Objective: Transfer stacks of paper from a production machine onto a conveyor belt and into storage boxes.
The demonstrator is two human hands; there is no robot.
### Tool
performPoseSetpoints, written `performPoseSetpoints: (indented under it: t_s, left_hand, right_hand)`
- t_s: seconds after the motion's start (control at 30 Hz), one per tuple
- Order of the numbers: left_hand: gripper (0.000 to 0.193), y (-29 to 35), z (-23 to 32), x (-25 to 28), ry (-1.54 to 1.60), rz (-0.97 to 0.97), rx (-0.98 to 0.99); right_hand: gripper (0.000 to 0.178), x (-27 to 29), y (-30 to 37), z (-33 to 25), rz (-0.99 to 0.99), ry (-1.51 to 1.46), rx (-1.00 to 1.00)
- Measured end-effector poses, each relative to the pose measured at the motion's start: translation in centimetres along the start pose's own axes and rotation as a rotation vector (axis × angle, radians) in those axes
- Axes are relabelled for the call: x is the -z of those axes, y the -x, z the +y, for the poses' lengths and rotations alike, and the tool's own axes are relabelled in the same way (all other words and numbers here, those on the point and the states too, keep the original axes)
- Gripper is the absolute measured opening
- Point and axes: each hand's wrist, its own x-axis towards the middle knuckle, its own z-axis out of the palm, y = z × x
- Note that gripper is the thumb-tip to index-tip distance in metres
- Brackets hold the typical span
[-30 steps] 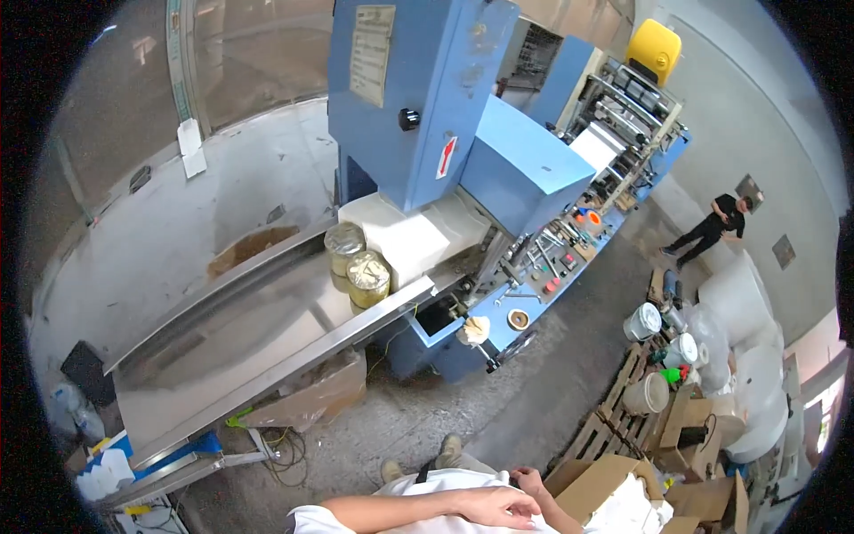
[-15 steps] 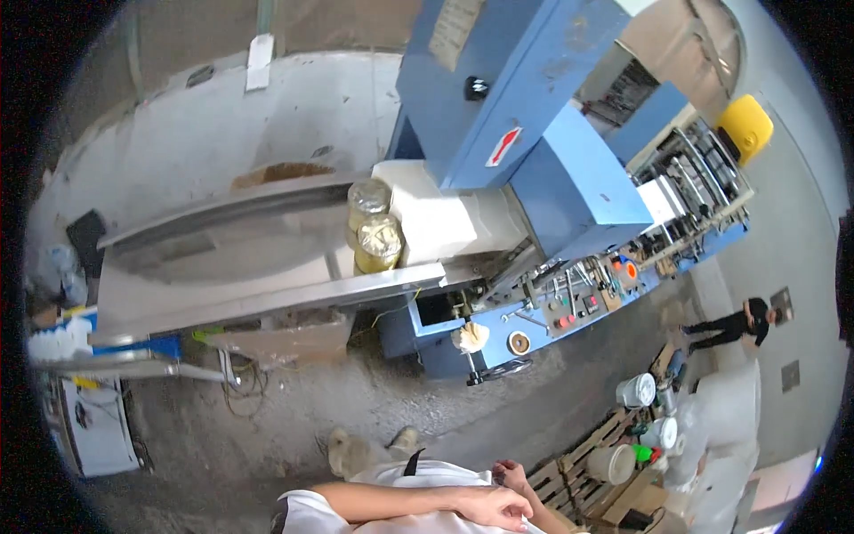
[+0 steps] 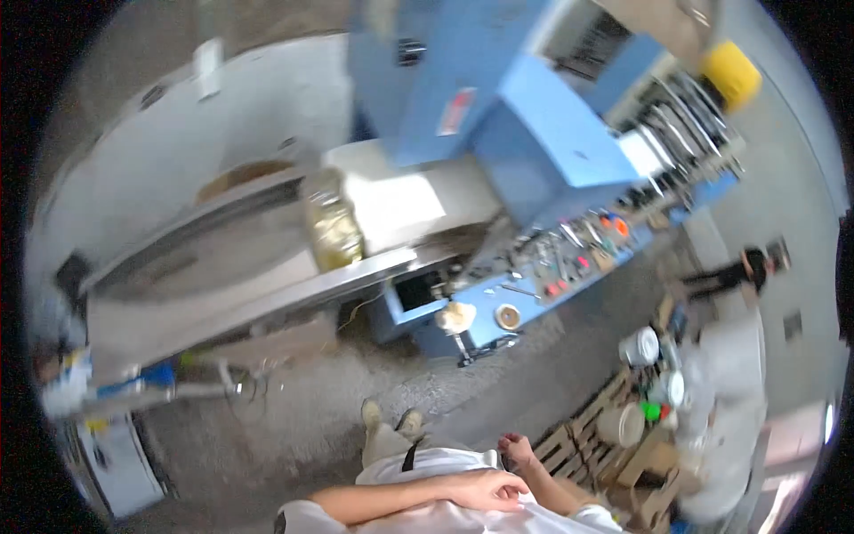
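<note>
My left forearm lies across the front of my white shirt. My left hand [image 3: 487,489] rests before the belly with loosely bent fingers slightly apart, and nothing shows in it. Close beyond it is my right hand [image 3: 516,449], its fingers curled in and no object visible in them. Both hands are away from the blue machine [image 3: 569,133]. On that machine's front ledge sit a roll of brown tape [image 3: 508,317] and a crumpled whitish cloth-like piece [image 3: 456,317]. Motion blurs the picture.
Gold-coloured wrapped rolls [image 3: 338,240] stand on a long metal table [image 3: 205,334]. Tools [image 3: 565,249] lie along the machine's ledge. At right are wooden pallets [image 3: 578,427], white buckets [image 3: 639,347] and an open cardboard box [image 3: 645,472]. Another person [image 3: 743,271] stands farther off.
The view has turned, so the machine and table sit farther left and my feet farther right. My hands stay before my body, with the right hand reaching slightly farther from the left.
</note>
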Motion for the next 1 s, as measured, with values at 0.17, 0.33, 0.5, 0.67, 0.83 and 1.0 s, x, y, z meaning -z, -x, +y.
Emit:
performPoseSetpoints:
  t_s: [0.17,0.33,0.5,0.67,0.83,1.0]
  left_hand:
    - [0.049,0.6,1.3,4.1,0.009,0.110,0.131]
    - [0.050,0.8,-2.1,7.6,-0.128,0.277,0.264]
    - [0.051,0.2,-3.7,12.2,-0.284,0.559,0.597]
    - [0.048,-1.0,-10.3,14.4,-0.101,0.859,0.691]
    - [0.049,0.9,-19.5,15.9,-0.275,0.850,0.876]
    - [0.046,-0.1,-23.2,14.9,-0.620,0.629,0.936]
  right_hand:
    - [0.029,1.9,-0.6,-6.2,0.021,0.075,0.039]
    - [0.016,8.7,-8.5,-12.8,0.240,-0.142,0.254]
    - [0.017,14.8,-18.7,-22.0,0.352,-0.064,0.360]
    - [0.037,20.6,-27.9,-29.1,0.585,0.230,0.525]
    - [0.050,23.8,-33.2,-35.2,0.668,0.413,0.507]
    - [0.041,25.3,-34.6,-37.7,0.580,0.617,0.580]
